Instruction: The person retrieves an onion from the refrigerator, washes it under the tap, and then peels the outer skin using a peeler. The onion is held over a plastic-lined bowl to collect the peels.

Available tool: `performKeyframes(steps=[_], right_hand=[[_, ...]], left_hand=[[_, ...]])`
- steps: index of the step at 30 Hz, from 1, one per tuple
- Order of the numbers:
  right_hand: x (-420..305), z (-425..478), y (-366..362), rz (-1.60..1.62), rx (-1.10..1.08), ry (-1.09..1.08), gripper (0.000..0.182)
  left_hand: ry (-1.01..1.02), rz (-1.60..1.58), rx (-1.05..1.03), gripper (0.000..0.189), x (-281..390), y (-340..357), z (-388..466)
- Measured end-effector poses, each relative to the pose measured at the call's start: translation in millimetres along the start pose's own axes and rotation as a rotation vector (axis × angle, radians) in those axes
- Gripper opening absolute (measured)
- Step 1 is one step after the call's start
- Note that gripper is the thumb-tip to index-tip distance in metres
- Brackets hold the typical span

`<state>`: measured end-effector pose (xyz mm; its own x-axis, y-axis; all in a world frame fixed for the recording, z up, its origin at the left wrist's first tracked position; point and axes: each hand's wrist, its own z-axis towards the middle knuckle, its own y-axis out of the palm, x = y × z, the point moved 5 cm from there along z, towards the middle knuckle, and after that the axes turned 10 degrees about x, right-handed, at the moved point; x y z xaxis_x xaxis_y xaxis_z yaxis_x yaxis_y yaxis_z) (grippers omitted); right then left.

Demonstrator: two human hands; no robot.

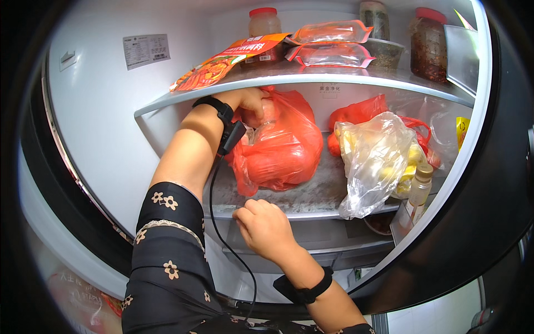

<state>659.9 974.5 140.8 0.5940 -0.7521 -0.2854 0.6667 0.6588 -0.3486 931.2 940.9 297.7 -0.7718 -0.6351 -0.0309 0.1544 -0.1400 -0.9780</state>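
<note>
An open refrigerator lies before me. My left hand (249,104) reaches under the upper shelf into the mouth of a red plastic bag (283,146); some fingers are hidden by the bag, and whether they grip anything is unclear. Something pinkish in clear wrap shows at the bag's opening. The bag rests on the middle shelf (321,204), bulging with its contents. My right hand (265,227) hangs in front of that shelf's edge, below the bag, its fingers curled and nothing visible in them. Both wrists wear black straps with small devices.
The upper shelf (300,79) holds an orange food packet (221,62), clear-topped packs (331,55) and lidded jars (429,46). A clear bag of yellow items (375,150), another red bag (361,112) and a gold-capped bottle (420,188) stand right. A black cable (211,200) dangles between my arms.
</note>
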Motion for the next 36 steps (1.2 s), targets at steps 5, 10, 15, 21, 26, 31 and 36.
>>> performKeyframes(steps=[5, 10, 15, 21, 26, 31, 36], right_hand=[[-0.2, 0.3, -1.2, 0.013, -0.011, -0.011, 0.007], [1.4, 1.2, -0.8, 0.025, -0.064, 0.018, 0.011], [1.2, -0.5, -0.1, 0.025, -0.026, -0.001, 0.007], [-0.5, 0.3, -1.0, 0.029, -0.001, -0.012, 0.006], [-0.7, -1.3, -0.1, 0.035, 0.020, -0.015, 0.006], [-8.3, 1.1, -0.5, 0.071, 0.042, -0.008, 0.006], [-8.9, 3.9, 0.8, 0.054, 0.023, -0.006, 0.005]], left_hand=[[-0.091, -0.189, 0.050, 0.082, -22.2, -3.7, 6.4], [-0.171, -0.486, 0.368, 0.080, -34.4, -25.5, -2.5], [-0.230, -0.793, 0.499, 0.077, -49.3, -31.7, -17.0], [-0.181, -0.708, 0.352, 0.075, -46.0, -34.6, -35.6], [0.025, -0.292, -0.055, 0.077, 12.9, -14.4, -41.7], [0.036, 0.210, -0.144, 0.100, 73.4, -13.8, -66.7], [0.226, 0.533, -0.060, 0.088, 43.2, 13.9, -38.5]])
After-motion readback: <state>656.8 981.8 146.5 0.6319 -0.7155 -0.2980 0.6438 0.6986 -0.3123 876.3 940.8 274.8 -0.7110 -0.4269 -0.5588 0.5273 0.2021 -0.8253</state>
